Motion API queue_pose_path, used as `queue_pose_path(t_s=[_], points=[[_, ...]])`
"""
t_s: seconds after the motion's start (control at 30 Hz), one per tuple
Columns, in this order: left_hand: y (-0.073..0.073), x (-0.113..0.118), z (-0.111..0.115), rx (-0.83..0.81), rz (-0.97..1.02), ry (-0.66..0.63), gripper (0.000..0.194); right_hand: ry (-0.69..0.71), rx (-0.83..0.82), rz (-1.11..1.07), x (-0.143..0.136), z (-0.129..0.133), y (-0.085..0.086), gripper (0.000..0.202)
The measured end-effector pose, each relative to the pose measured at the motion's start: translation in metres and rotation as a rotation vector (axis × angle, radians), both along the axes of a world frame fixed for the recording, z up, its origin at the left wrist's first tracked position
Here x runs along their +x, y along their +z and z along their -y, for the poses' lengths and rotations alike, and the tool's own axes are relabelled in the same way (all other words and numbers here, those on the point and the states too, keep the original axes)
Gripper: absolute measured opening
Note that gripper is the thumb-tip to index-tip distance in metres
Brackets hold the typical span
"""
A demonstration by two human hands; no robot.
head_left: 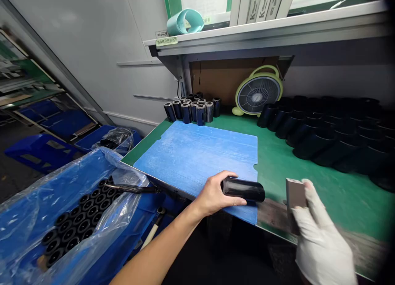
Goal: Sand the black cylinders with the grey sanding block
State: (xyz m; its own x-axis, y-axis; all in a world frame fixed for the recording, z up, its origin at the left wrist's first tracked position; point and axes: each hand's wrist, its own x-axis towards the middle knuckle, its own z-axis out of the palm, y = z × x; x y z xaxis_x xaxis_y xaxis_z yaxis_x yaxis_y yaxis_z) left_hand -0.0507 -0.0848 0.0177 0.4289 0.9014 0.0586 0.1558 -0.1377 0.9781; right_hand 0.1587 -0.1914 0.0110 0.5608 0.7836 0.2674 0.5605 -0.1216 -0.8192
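Note:
My bare left hand (216, 194) is wrapped round a glossy black cylinder (243, 189), which lies on its side over the blue mat's front right corner. The blue mat (203, 149) is spread on the green table. To the right, my white-gloved right hand (321, 231) grips a grey-brown rectangular sanding block (295, 198) between thumb and fingers. The block is held upright, apart from the cylinder, above the table's front edge. Fingers behind the block are partly hidden.
Short dark cylinders (200, 114) stand behind the mat. Many larger black cylinders (314, 143) stand at the right. A green fan (258, 93) sits at the back under a shelf (262, 30). At left, a plastic-lined blue bin (101, 157) holds rows of black cylinders (83, 225).

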Motion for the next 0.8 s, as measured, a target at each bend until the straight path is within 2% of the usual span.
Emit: queue_pose_path(t_s=[0.1,0.2,0.37,0.5,0.6,0.7,0.8], points=[[-0.003,0.004,0.004,0.001,0.020,-0.014,0.063,0.065,0.138,0.095,-0.017,0.000,0.008,0.057],[-0.007,0.003,0.007,0.054,0.041,0.015,0.059,0.206,0.280,0.337,-0.031,-0.002,-0.001,0.059],[-0.012,0.009,0.015,0.130,0.042,0.067,0.039,0.349,0.302,0.716,-0.059,-0.015,-0.014,0.067],[-0.012,0.014,0.017,0.135,0.042,0.171,0.027,0.338,0.263,0.721,-0.078,-0.026,-0.007,0.055],[-0.013,0.015,0.015,0.138,0.055,0.166,0.026,0.337,0.217,0.775,-0.081,-0.031,-0.001,0.050],[-0.015,0.015,0.015,0.129,0.059,0.176,0.020,0.277,0.200,0.771,-0.080,-0.038,0.004,0.047],[-0.017,0.015,0.013,0.110,0.063,0.199,0.020,0.331,0.196,0.785,-0.080,-0.042,0.007,0.049]])
